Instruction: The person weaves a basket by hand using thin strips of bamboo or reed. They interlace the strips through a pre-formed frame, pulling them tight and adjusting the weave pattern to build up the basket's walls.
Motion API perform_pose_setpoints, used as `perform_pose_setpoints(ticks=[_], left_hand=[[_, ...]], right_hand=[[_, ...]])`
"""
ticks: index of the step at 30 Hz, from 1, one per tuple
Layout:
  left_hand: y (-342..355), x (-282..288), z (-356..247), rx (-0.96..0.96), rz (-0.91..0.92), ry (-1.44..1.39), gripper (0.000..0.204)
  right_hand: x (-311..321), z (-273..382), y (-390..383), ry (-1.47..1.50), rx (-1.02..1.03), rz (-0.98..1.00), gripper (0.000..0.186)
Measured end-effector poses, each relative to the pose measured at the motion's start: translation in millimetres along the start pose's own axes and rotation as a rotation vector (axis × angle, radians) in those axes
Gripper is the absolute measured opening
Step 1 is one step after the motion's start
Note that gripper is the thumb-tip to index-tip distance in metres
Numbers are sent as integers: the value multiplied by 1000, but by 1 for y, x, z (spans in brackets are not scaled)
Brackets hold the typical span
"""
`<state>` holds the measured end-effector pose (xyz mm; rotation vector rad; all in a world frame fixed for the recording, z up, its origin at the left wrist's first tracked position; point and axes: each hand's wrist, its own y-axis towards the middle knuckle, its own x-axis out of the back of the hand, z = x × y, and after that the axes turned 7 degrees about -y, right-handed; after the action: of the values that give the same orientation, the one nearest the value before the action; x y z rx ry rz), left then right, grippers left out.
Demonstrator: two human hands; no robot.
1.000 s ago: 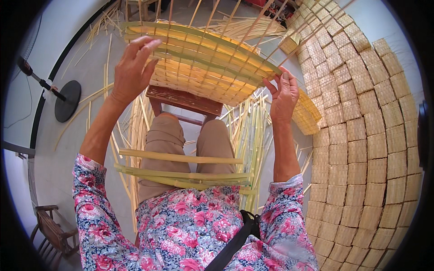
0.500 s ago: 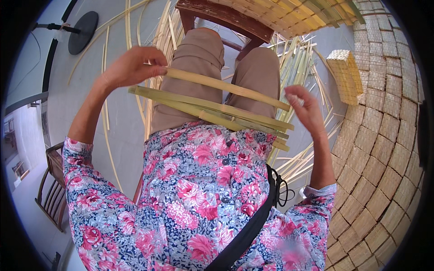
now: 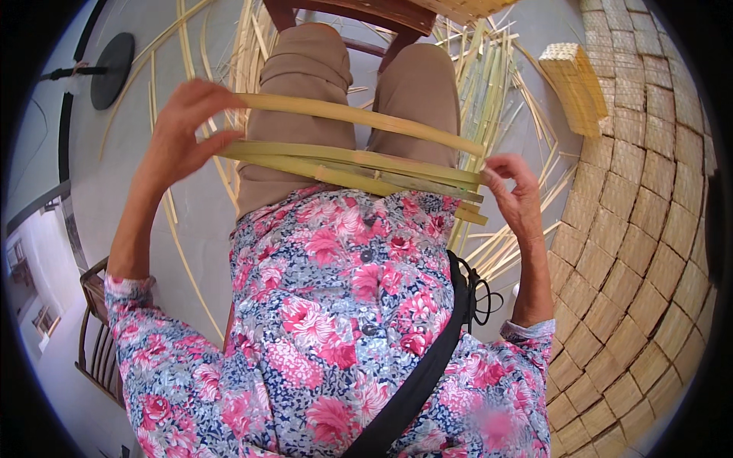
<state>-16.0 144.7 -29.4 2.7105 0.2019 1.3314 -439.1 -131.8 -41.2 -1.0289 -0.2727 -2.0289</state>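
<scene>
A pale yellow bamboo strip (image 3: 359,117) lies across my trousered thighs. Nearer my body, several greener bamboo strips (image 3: 321,155) are loosely stacked and slightly fanned over my lap. My left hand (image 3: 183,133) is open at their left ends, thumb and fingers spread apart. Its fingertips are by the yellow strip's end, its thumb by the end of the green ones. On the other side, my right hand (image 3: 516,192) has its thumb and curled fingers closed at the right end of the upper green strip, close beside the yellow strip's tip.
Long bamboo strips (image 3: 481,99) litter the floor on both sides of my legs. A wooden stool (image 3: 374,15) stands ahead. At right are a stack of woven pieces (image 3: 573,88) and rows of woven blocks (image 3: 618,252). A round black base (image 3: 113,71) and a chair (image 3: 99,343) are left.
My left hand has opened off the yellow strip and moved left, its thumb dropping toward the green strips. My right hand has closed at the green strip's end. The whole view has shifted slightly.
</scene>
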Motion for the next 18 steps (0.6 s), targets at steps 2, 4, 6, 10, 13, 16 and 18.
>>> perform_pose_setpoints(ticks=[2,4,6,10,13,16,18], left_hand=[[-13,0,-5,21,155,28,36],[-21,-6,-1,113,190,9,31],[-27,-7,5,177,155,-59,28],[-16,-5,2,293,156,-309,17],[-13,-8,7,306,148,-311,10],[-12,-8,9,318,111,-318,6],[-10,-6,5,387,81,-377,7]], right_hand=[[-4,0,-5,102,-63,128,23],[-7,3,-7,124,-102,157,20],[-8,-1,-6,103,-43,186,19],[-5,-9,-3,170,-49,209,16],[-7,8,0,234,-73,192,20],[-8,6,-1,139,13,230,22],[-6,-1,-2,82,34,254,22]])
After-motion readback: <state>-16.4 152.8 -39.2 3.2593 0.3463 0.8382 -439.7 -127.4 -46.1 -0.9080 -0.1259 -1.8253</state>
